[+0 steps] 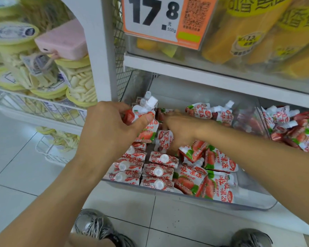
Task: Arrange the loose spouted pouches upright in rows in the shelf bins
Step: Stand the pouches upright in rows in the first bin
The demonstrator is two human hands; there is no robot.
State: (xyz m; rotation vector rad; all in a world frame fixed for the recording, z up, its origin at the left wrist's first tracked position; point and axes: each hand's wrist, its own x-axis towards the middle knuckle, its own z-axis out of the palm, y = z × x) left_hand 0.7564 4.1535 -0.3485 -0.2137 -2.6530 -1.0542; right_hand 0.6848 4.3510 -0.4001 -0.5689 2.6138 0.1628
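While my left hand [111, 127] grips a few pouches [146, 122] above the bin [253, 202], my blurred right hand [178, 129], grasp unclear, reaches behind the rows [144, 168], so I judge seating comes next.

Red-and-white spouted pouches [191, 180] printed with strawberries filled the clear shelf bin [253, 202]. At its front left, two neat rows [143, 168] stood upright, white caps facing up. To their right, loose pouches lay flat and overlapping. One held pouch [146, 125] stood raised above the rows, spout up, with more capped spouts just behind it. A neighbouring bin [262, 114] on the right held a jumbled heap [296, 129].
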